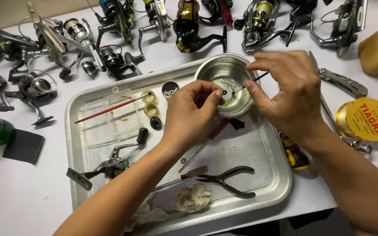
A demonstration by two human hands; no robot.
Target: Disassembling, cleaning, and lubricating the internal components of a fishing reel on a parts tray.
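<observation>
My left hand (pixel 192 114) pinches a tiny dark round part (pixel 224 92) over the small steel bowl (pixel 210 67) standing at the far edge of the metal tray (pixel 267 168). My right hand (pixel 285 94) holds a thin blue-handled brush (pixel 251 82) whose tip meets the small part. Both hands hover above the bowl, which has pale liquid in its bottom.
In the tray lie black pliers (pixel 228 180), a screwdriver (pixel 200 150), a red-handled brush (pixel 110 109) on a clear plastic box (pixel 106 126), yellow rings (pixel 149 102), a partly stripped fishing reel (pixel 110 165) and a rag (pixel 192 199). Several fishing reels (pixel 189 24) line the far table; a yellow line spool (pixel 366 119) sits right.
</observation>
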